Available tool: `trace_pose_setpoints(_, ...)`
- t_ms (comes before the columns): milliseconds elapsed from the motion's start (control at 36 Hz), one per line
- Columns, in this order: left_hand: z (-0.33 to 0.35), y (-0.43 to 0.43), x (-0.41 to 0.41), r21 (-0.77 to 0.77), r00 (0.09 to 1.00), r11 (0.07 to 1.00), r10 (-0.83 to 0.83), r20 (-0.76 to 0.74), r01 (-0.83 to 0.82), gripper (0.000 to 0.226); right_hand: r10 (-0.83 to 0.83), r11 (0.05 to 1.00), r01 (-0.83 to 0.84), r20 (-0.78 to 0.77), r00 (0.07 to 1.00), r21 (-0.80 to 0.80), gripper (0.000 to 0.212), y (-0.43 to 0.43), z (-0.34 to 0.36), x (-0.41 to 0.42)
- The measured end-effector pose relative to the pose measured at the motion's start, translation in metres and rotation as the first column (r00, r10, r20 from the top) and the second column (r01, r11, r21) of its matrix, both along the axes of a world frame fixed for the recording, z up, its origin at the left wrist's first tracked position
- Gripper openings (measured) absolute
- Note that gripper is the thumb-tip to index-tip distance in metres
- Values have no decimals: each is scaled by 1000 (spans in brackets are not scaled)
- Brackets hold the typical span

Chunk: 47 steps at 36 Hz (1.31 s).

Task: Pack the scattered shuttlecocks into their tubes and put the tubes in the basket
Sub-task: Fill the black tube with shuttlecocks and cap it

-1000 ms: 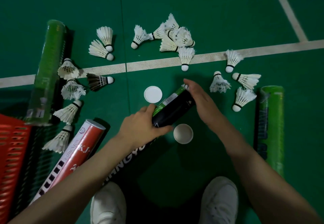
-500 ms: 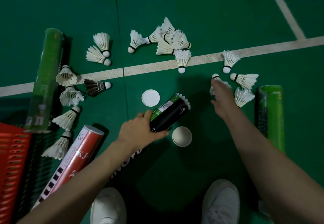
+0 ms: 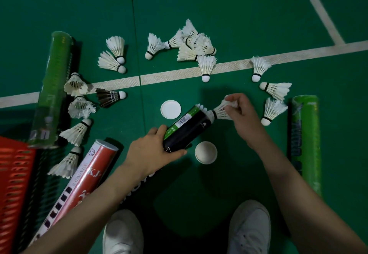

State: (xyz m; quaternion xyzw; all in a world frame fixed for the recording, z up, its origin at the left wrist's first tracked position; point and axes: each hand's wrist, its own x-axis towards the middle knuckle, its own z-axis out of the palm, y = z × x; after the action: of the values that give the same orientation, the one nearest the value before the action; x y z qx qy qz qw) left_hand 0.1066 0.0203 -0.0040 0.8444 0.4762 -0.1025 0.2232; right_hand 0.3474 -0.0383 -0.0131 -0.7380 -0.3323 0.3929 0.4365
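Note:
My left hand [image 3: 153,150] grips a black and green tube [image 3: 187,128] tilted off the green floor, its open mouth pointing up-right with feathers showing at the rim. My right hand [image 3: 242,114] pinches a white shuttlecock [image 3: 221,111] by its feathers, cork end at the tube's mouth. Several white shuttlecocks lie scattered: a heap [image 3: 191,43] at the top, a few [image 3: 273,108] at the right, a column [image 3: 77,112] at the left with one dark-feathered shuttlecock [image 3: 109,97]. The red basket [image 3: 14,184] shows at the lower left edge.
Two white caps lie by the tube, a flat lid [image 3: 170,109] and a cupped cap [image 3: 206,152]. A green tube [image 3: 50,88] lies at the left, another green tube [image 3: 306,142] at the right, a red tube [image 3: 79,182] beside the basket. My white shoes [image 3: 249,230] stand below.
My right hand reached out to the shuttlecocks on the right, picked one up and brought it back to the tube's mouth. My left hand kept holding the tube.

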Motion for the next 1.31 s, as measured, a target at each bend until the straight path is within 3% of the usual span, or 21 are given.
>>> trace_pose_setpoints(194,2,-8,2,13,998,998,-60,33,60,80,134,990,-137,-97,986,-21,21,-4,18,-19)
trace_pose_setpoints(361,0,-6,8,49,994,996,-82,67,79,81,188,980,-196,-157,970,-41,60,-5,25,-36)
trace_pose_setpoints(500,-3,-6,16,22,994,997,-79,75,78,79,199,976,-211,-173,965,-55,67,-4,29,-37)
trace_pose_setpoints(556,-2,-6,24,-8,995,998,-68,67,69,72,91,993,-100,-129,987,-64,49,-5,21,-32)
trace_pose_setpoints(639,-2,-5,36,-38,997,997,-67,40,69,68,-233,972,230,-53,971,-53,27,-6,-1,-20)
trace_pose_setpoints(694,-4,-4,42,-39,997,996,-83,6,83,68,-322,936,335,117,939,-110,24,-11,-20,-4)
trace_pose_setpoints(833,-9,-3,51,-26,988,989,-149,-49,148,71,-185,886,347,453,872,-306,46,-21,-37,36)
trace_pose_setpoints(972,-12,-6,56,-17,988,989,-144,-52,144,75,-73,836,394,634,770,-382,41,-13,-38,59)
trace_pose_setpoints(1056,-14,-7,61,-30,989,990,-141,-54,139,76,-63,845,397,669,740,-359,38,-7,-40,65)
trace_pose_setpoints(1306,-16,-2,62,-48,992,992,-121,-48,119,74,5,870,301,617,787,-391,52,-7,-44,75)
